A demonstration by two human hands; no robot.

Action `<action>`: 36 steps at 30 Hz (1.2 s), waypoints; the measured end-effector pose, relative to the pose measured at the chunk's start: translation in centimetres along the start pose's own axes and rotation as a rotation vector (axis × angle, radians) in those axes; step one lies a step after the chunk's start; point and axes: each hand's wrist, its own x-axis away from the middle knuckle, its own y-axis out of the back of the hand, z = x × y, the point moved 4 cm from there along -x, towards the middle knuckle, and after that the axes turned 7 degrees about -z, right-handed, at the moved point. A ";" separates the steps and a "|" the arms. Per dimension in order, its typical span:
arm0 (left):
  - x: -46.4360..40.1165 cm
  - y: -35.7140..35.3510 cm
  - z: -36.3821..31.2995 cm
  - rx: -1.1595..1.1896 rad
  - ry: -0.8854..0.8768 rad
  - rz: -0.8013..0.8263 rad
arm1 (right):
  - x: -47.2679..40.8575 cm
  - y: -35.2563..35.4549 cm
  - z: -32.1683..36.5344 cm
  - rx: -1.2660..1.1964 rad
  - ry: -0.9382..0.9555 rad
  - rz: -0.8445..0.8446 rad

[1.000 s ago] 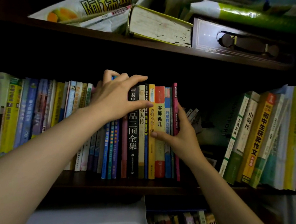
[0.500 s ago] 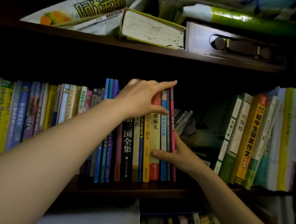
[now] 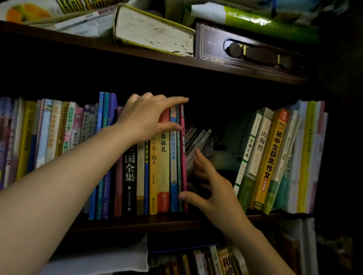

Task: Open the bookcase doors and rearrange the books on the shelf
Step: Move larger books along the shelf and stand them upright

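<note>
Black spine (image 3: 129, 172): 三国全集.
Cream spine with red foot (image 3: 164, 164): 都孤儿, top hidden by hand.
White spine (image 3: 262, 140): 山海经.
White-green spine (image 3: 248, 150): 交通工具.
Orange spine (image 3: 270, 156): 初中生获奖作文.
Dark green cover (image 3: 238, 137): letters "SPORT" readable.
Pink spine (image 3: 183, 146): "30" among blurred characters.

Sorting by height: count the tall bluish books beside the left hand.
3, side by side: blue book, teal book, then violet-blue book nearest the left hand. The forearm may hide more.
</note>
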 end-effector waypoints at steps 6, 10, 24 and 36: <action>0.0 0.0 -0.2 0.000 0.016 -0.006 | 1.3 6.6 -2.1 0.437 -0.020 -0.652; 0.0 0.1 -0.2 -0.008 0.026 -0.006 | 0.4 9.3 -4.3 0.566 -0.416 -0.610; 0.3 0.2 -0.3 -0.013 0.030 -0.001 | -1.4 5.8 -2.9 0.229 0.010 -0.535; -0.3 0.4 -0.2 0.187 0.230 0.123 | -2.7 4.6 -3.7 -0.191 -0.146 -0.115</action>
